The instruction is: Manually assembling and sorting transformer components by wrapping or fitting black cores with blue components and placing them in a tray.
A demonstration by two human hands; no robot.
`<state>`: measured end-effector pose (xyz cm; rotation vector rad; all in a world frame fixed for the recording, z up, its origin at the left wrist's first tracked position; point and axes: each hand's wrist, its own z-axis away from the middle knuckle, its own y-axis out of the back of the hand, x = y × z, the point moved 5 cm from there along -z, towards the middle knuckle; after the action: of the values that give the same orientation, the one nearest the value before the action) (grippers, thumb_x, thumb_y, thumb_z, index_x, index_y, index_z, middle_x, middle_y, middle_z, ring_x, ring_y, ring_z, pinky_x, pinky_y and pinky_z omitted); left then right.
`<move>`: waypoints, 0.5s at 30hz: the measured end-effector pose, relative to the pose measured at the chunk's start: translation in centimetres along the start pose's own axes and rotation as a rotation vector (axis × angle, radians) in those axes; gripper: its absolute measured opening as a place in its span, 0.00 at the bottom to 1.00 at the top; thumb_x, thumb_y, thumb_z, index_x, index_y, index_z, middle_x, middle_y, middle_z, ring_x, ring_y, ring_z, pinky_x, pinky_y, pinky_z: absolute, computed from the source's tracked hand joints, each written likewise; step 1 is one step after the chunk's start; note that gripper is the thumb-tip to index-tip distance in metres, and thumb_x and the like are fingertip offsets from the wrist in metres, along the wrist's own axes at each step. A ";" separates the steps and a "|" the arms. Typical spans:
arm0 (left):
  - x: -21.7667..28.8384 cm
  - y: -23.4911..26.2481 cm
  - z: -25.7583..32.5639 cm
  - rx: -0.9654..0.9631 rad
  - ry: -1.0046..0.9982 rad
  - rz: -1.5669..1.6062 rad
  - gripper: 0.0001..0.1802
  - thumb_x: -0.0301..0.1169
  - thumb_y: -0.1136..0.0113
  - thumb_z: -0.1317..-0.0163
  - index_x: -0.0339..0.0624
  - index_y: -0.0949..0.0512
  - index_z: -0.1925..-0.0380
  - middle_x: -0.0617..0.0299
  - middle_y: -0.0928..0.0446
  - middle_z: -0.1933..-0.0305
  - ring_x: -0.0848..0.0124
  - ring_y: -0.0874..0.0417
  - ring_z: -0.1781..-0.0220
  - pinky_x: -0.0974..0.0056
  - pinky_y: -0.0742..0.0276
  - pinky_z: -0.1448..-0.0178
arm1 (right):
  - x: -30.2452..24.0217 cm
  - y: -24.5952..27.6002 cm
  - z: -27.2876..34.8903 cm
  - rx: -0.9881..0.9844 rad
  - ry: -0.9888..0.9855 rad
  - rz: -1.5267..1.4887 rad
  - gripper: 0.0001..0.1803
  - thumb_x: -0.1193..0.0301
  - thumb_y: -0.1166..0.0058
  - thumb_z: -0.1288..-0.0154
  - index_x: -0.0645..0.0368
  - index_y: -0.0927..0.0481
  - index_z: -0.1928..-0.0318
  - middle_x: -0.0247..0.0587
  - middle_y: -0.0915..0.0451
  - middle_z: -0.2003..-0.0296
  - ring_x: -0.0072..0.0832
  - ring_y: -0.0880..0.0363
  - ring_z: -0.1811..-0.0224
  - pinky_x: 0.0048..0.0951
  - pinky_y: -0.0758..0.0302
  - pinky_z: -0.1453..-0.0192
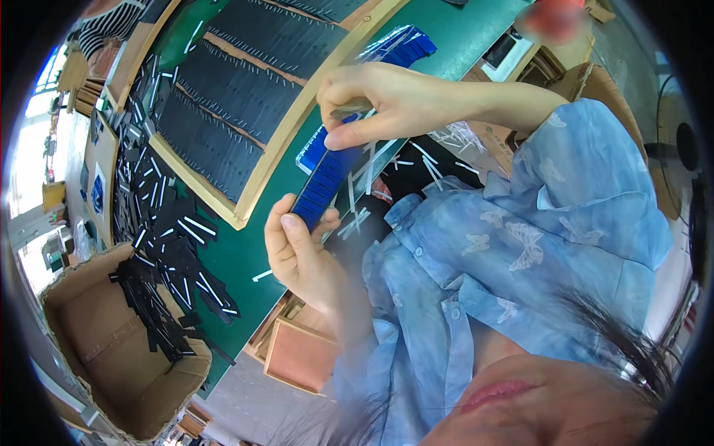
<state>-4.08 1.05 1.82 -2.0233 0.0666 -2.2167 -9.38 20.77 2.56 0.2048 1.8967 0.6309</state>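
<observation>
Blue shirt [520, 253]: worn by the person, seen closest to the lens along the lower right; pale butterfly shapes are printed on it.
Left hand [297, 256]: held just off the near edge of the green table [245, 256]; the fingers and thumb are closed around the lower end of a stack of blue strips [323, 182].
Stack of blue strips: a long, narrow bundle, tilted, its lower end in the left hand and its upper end under the right hand; it is held in the air over the table's near edge.
Right hand [372, 104]: raised above the stack; thumb and fingers are pinched on the stack's upper end, where something pale is also pressed, too blurred to be told.
Second blue bundle [405, 44]: lain on the green table beyond the right hand, toward the far edge.
Wooden tray [245, 97]: rested on the table left of the hands, light frame, filled with rows of black strips.
Loose black strips [171, 230]: scattered in a heap along the table's left edge, some with white ends.
Cardboard box [119, 349]: open, stood below the table's left corner, with black strips spilled over its rim.
White slivers [387, 167]: strewn below the right hand, near the table's near edge.
</observation>
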 end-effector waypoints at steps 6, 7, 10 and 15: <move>-0.3 0.9 -1.1 0.080 -0.188 -0.284 0.09 0.29 0.48 0.34 0.32 0.29 0.61 0.54 0.24 0.64 0.76 0.25 0.68 0.74 0.30 0.62 | -1.0 0.9 0.3 -0.074 -0.039 -0.412 0.11 0.67 0.39 0.42 0.63 0.20 0.66 0.35 0.27 0.69 0.19 0.32 0.68 0.22 0.35 0.65; 0.0 1.5 -1.4 0.024 -0.105 -0.147 0.08 0.28 0.48 0.33 0.33 0.29 0.62 0.57 0.24 0.65 0.77 0.27 0.69 0.74 0.31 0.63 | -0.9 0.7 0.0 -0.079 -0.103 -0.574 0.10 0.69 0.39 0.42 0.63 0.19 0.65 0.36 0.26 0.65 0.21 0.30 0.62 0.23 0.34 0.59; -3.0 -0.8 -3.3 -0.330 0.210 0.340 0.16 0.38 0.46 0.33 0.37 0.26 0.55 0.60 0.22 0.60 0.76 0.24 0.62 0.72 0.31 0.61 | 1.2 1.0 1.6 0.014 0.001 -0.629 0.15 0.75 0.35 0.47 0.62 0.19 0.57 0.36 0.27 0.57 0.24 0.28 0.54 0.23 0.32 0.52; -2.2 -3.7 -1.7 -0.490 0.320 0.444 0.26 0.47 0.55 0.31 0.35 0.32 0.45 0.54 0.24 0.49 0.70 0.24 0.59 0.68 0.29 0.58 | -1.7 1.3 0.1 -0.106 0.099 -0.513 0.22 0.74 0.32 0.51 0.60 0.23 0.54 0.32 0.25 0.57 0.17 0.27 0.62 0.18 0.32 0.65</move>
<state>-5.88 4.86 -0.03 -1.5870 1.0711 -2.3368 -8.78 21.23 4.54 -0.3788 1.8996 0.3914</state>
